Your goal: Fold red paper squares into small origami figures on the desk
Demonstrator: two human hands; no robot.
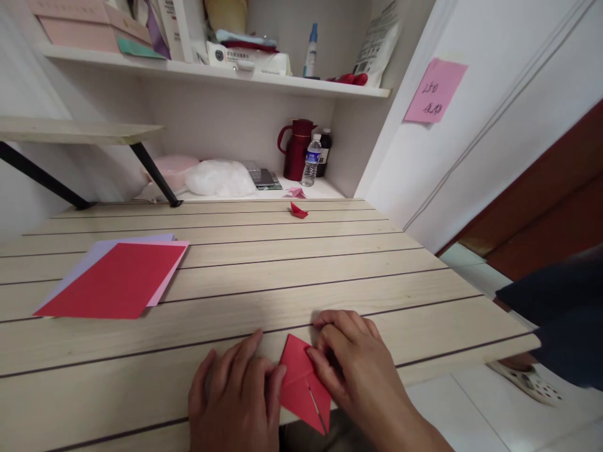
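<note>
A small folded piece of red origami paper [304,380], kite-like in outline with a narrow slit in its lower half, lies at the table's near edge. My left hand [240,389] pinches its left edge at the thumb and index finger, while the other fingers spread over the wood. On the paper's right side, my right hand [353,358] has its thumb and curled fingers closed on the edge. Part of that edge is hidden under the fingers.
Red, pink and lilac sheets [113,282] lie stacked at left. A little red folded paper [298,211] and a pink one [296,193] sit toward the back. A dark red jug [296,150] and water bottle [311,164] stand behind. Someone's shoe [527,383] shows at right.
</note>
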